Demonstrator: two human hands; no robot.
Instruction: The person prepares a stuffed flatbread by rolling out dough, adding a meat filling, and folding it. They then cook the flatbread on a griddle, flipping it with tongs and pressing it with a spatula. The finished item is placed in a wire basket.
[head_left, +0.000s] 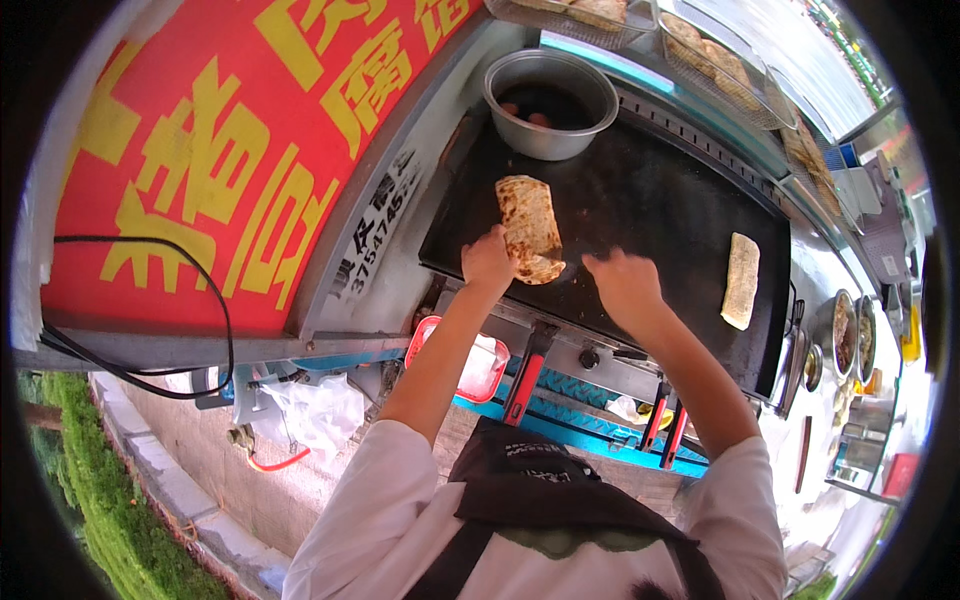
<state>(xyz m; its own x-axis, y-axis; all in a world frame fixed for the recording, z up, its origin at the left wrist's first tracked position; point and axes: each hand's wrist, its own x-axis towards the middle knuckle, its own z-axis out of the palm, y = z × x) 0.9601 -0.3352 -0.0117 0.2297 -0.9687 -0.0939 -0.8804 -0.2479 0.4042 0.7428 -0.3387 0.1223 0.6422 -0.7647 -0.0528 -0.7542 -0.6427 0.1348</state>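
Observation:
A browned flatbread (527, 217) lies on the black griddle (637, 202), its near end creased and bent over. My left hand (487, 259) grips the bread's near left edge with the fingertips. To the right of the bread, my right hand (622, 289) is held low over the griddle, fingers curled and pointing at the bread without touching it. Whether anything small is between those fingers cannot be seen. A second, paler folded flatbread (741, 281) rests near the griddle's right edge.
A metal pot (551, 105) of dark liquid stands at the griddle's back left. Wire baskets (720, 67) of breads line the far side. Red-and-black handles (523, 390) jut out in front. Metal bowls (841, 334) of food sit at right, a red tray (480, 367) below my left forearm.

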